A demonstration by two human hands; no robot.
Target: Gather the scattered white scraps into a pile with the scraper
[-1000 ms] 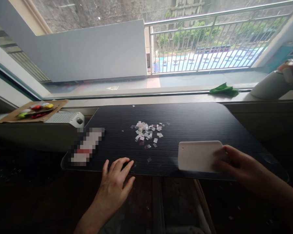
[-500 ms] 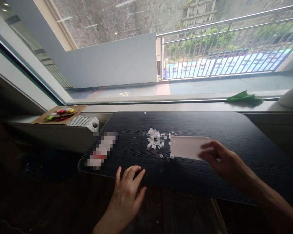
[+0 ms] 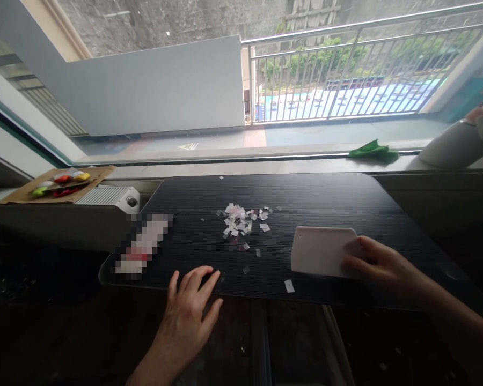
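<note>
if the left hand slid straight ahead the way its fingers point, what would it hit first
The left hand points up and slightly right across the black mat. Probably a stray paper scrap, then the scrap pile; depth is uncertain.

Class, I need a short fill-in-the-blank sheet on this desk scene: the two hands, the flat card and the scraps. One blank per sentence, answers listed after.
1. The right hand holds a flat ____ card by its right edge.
2. The left hand rests flat, fingers spread, at the near edge of the ____ mat.
3. The pile of paper scraps lies to the ____ of the card.
4. A ____ cloth lies on the window ledge.

Missing words: white; black; left; green
</note>
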